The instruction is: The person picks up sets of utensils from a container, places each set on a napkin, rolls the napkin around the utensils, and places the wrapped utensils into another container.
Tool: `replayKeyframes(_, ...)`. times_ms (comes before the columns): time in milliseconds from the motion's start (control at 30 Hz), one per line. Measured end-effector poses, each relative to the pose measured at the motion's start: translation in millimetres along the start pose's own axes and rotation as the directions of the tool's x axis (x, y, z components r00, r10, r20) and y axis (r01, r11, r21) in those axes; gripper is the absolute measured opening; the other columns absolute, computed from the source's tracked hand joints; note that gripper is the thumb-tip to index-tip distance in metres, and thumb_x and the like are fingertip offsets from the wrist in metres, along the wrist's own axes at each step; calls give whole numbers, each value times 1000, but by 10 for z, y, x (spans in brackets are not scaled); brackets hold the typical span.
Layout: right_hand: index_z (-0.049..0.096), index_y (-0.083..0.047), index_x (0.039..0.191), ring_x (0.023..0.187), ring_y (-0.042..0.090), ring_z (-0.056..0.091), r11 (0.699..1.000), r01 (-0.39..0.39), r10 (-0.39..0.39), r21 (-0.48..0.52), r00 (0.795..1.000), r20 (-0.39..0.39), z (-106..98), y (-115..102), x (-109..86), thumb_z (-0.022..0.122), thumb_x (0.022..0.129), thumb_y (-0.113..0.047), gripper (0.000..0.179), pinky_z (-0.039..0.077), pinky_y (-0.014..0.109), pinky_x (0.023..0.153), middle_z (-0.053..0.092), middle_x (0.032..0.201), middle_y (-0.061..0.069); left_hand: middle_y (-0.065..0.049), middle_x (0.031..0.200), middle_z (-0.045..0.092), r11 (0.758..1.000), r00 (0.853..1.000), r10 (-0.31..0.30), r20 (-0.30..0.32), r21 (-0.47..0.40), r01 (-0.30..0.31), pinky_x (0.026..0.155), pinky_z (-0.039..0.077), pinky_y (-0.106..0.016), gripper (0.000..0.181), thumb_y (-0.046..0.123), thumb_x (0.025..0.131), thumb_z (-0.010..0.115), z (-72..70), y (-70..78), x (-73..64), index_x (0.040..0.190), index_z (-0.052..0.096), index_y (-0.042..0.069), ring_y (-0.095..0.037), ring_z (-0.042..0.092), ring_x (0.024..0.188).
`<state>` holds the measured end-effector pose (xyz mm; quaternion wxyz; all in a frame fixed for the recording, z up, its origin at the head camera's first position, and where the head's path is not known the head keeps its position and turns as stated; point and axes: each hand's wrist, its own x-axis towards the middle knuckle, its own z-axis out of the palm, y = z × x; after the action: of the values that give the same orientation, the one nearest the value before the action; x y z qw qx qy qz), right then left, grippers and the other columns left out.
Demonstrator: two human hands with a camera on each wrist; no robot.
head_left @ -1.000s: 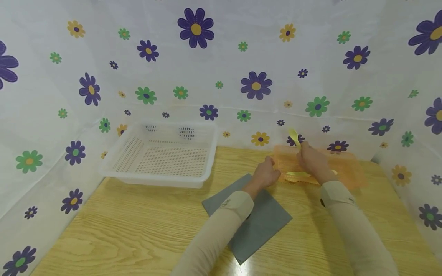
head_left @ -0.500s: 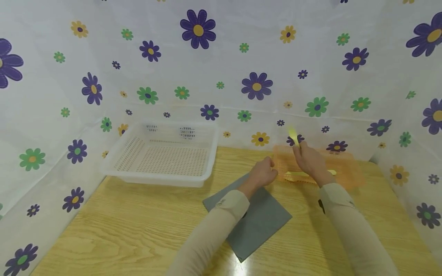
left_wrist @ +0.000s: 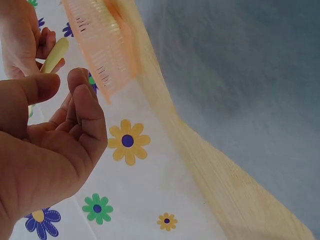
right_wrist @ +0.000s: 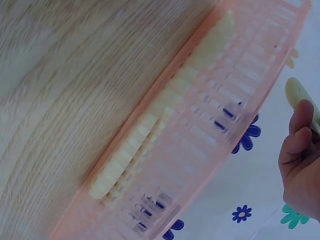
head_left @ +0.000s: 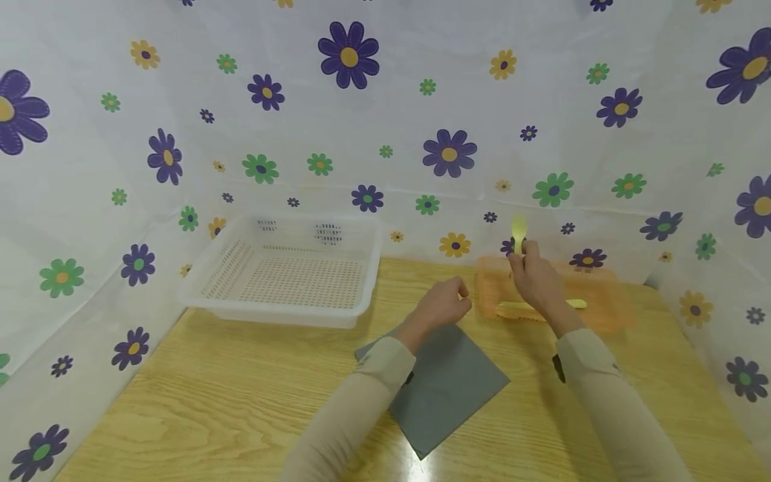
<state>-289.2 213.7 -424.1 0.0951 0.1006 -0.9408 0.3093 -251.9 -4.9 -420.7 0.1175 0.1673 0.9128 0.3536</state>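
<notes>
My right hand (head_left: 538, 278) pinches a pale yellow plastic fork (head_left: 519, 231) above the left part of an orange plastic basket (head_left: 608, 304). The fork's head points up and looks blurred. Its rounded handle end (left_wrist: 57, 52) shows in the left wrist view. A yellow plastic knife (right_wrist: 115, 170) lies along the near side inside the basket. Left of the basket, my left hand (head_left: 444, 302) hovers over the grey folded cloth (head_left: 446, 395) with loosely bent fingers. Nothing sits between its thumb and fingers (left_wrist: 90, 110).
A larger white plastic basket (head_left: 283, 314) with a perforated bottom stands at the back left of the wooden table (head_left: 241, 402). White flower-printed sheeting (head_left: 385, 87) rises behind the table and along both sides.
My left hand has drawn back left, away from the orange basket's edge. My right hand keeps the fork, which has turned more upright and moved slightly right.
</notes>
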Motion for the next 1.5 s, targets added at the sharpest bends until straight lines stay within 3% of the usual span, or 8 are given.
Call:
replayKeyframes(300, 35, 2, 129, 50, 18, 47, 984, 0, -5, 178, 999, 32, 6, -207, -134, 38, 108, -34, 42, 35, 30, 45, 69, 95, 25, -4, 87, 62, 995, 1000, 15, 19, 101, -17, 58, 39, -28, 22, 17, 100, 52, -58, -13, -146, 118, 58, 7, -14, 47, 61)
replayKeyframes(667, 40, 6, 125, 54, 13, 50, 921, 16, -84, 389, 984, 159, 147, -440, -402, 41, 108, -24, 35, 41, 25, 47, 67, 87, 24, -3, 86, 64, 984, 999, 2, 39, 177, -9, 59, 43, -29, 27, 18, 98, 56, -176, -166, -502, 122, 58, 5, -14, 53, 63)
replayKeyframes(833, 38, 7, 127, 59, 14, 50, 894, -29, -90, 447, 966, 243, 217, -595, -557, 40, 108, -18, 31, 41, 24, 50, 66, 89, 25, -8, 101, 67, 964, 998, -1, 61, 266, -15, 67, 48, -33, 24, 18, 98, 59, -206, -296, -672, 117, 59, 5, -16, 57, 73)
replayKeyframes(967, 35, 9, 127, 55, 15, 46, 889, -66, -92, 452, 943, 320, 313, -698, -616, 40, 105, -11, 30, 39, 24, 50, 63, 81, 19, -5, 87, 62, 936, 996, -27, 86, 351, -5, 60, 43, -30, 3, 11, 94, 60, -194, -364, -763, 95, 58, 8, -14, 49, 67)
replayKeyframes(1067, 35, 10, 127, 51, 15, 46, 893, -86, -89, 442, 929, 360, 397, -753, -636, 43, 102, -8, 32, 39, 25, 48, 60, 76, 12, -1, 73, 52, 921, 994, -20, 104, 389, -22, 54, 37, -28, 13, 7, 92, 61, -170, -398, -803, 84, 52, 11, -13, 43, 61)
replayKeyframes(1233, 39, 9, 128, 46, 13, 48, 900, -137, -60, 414, 901, 429, 528, -811, -651, 47, 100, -8, 34, 41, 25, 44, 62, 73, 9, 2, 74, 52, 893, 989, 5, 147, 444, -71, 56, 42, -28, 14, 9, 90, 66, -114, -438, -825, 86, 53, 11, -13, 47, 64)
replayKeyframes(1433, 39, 9, 126, 42, 13, 53, 914, -158, -52, 374, 868, 494, 649, -827, -658, 49, 99, -7, 33, 49, 30, 43, 62, 66, 8, 0, 83, 57, 773, 963, 85, 256, 593, -226, 70, 47, -27, 18, 10, 84, 74, -57, -455, -860, 89, 57, 12, -12, 51, 75)
replayKeyframes(1500, 39, 9, 125, 41, 13, 54, 916, -160, -52, 367, 860, 507, 681, -825, -660, 50, 99, -7, 33, 51, 33, 43, 61, 62, 9, 0, 85, 57, 749, 959, 91, 269, 616, -244, 70, 47, -26, 19, 12, 84, 76, -46, -446, -881, 90, 58, 13, -11, 51, 76)
